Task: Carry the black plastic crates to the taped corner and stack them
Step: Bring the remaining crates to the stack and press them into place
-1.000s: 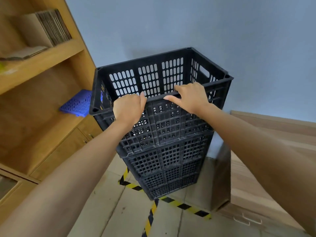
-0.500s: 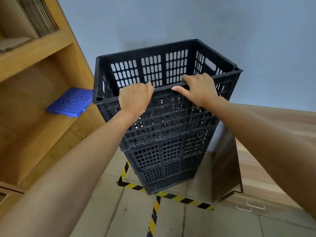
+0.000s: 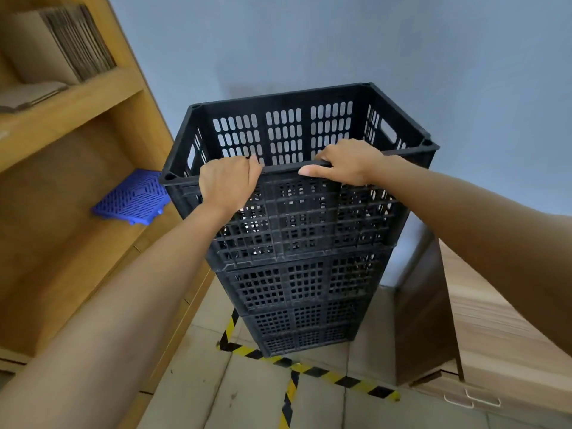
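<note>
Both hands, left hand (image 3: 227,184) and right hand (image 3: 348,162), gripped the top crate (image 3: 297,212) near rim, stack (image 3: 303,301) inside the floor tape (image 3: 309,368) corner.

— What's the person wearing on the arms, can you see from there?

— Nothing at all. Both forearms are bare right up to the edge of view, no sleeve showing.

— Gloves? A watch?

— No. The left hand (image 3: 228,181) and the right hand (image 3: 346,162) are bare, with no ring, band or watch at either wrist. Nails short and plain.
</note>
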Demonstrator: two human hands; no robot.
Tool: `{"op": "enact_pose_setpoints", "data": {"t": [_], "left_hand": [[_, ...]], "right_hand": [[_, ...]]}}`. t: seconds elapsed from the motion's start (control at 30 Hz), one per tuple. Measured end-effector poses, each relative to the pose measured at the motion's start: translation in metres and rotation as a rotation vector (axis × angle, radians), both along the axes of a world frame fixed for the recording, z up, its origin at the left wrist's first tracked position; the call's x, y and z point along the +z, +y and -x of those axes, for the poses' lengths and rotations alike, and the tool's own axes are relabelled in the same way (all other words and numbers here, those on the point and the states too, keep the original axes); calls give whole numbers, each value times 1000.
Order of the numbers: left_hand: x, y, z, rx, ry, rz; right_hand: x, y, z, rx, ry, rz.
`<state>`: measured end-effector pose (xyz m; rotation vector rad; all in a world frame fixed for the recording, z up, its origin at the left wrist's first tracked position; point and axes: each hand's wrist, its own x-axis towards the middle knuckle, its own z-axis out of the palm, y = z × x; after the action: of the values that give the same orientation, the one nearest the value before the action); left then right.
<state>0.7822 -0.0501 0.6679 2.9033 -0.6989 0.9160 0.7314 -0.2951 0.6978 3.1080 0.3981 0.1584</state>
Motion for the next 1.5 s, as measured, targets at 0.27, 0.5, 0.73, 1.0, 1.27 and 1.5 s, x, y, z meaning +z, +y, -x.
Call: {"op": "enact_pose_setpoints", "data": {"t": [0.27, 0.5, 0.73, 1.0, 1.27, 1.5], "left_hand": [[-3, 10, -38, -11, -25, 56], [-3, 36, -59, -50, -16, 14], [-3, 57, -73, -157, 39, 28], [-2, 63, -82, -268, -5, 48], [-6, 71, -118, -302, -23, 34], [-3, 77, -157, -332, -31, 49]], "right_hand": [[-1, 18, -18, -76, -91, 73], [-2, 54, -18, -182, -100, 73], [-6, 83, -16, -282, -106, 60], [-9, 98, -14, -379, -140, 49], [-17, 114, -31, -433, -233, 76], [-23, 129, -59, -468, -274, 144]]}}
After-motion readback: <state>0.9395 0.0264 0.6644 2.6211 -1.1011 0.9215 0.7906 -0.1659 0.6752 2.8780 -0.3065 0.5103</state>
